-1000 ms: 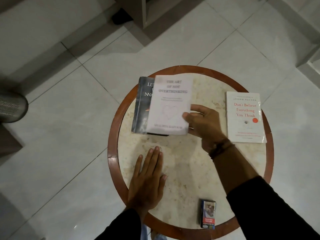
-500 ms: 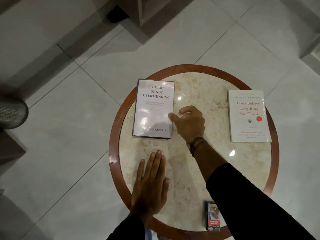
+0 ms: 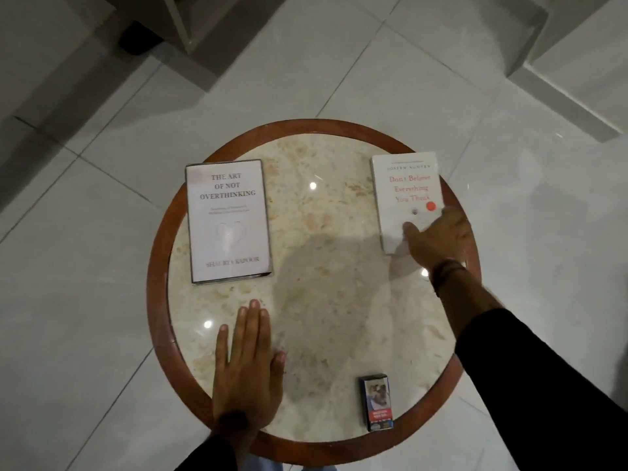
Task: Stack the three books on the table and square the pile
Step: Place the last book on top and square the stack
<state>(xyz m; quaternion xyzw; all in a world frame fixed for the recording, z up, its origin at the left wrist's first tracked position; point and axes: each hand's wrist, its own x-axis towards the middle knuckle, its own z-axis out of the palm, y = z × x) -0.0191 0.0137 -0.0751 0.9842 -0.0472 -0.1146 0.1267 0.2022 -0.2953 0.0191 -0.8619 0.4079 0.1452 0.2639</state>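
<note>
Marble round table [image 3: 339,334] on pale tiles [image 3: 407,79], left grip [image 3: 246,368] flat, right grip [image 3: 438,236] unclear.

Single head-worn view, looking steeply down — round table [image 3: 159,300] filling centre, floor tiles around

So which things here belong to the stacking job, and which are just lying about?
Job:
- "The Art of Not Overthinking" book, on a dark book that barely shows
- "Don't Believe Everything You Think" book, right hand on it

Lying about:
- small printed packet near the table edge
</note>
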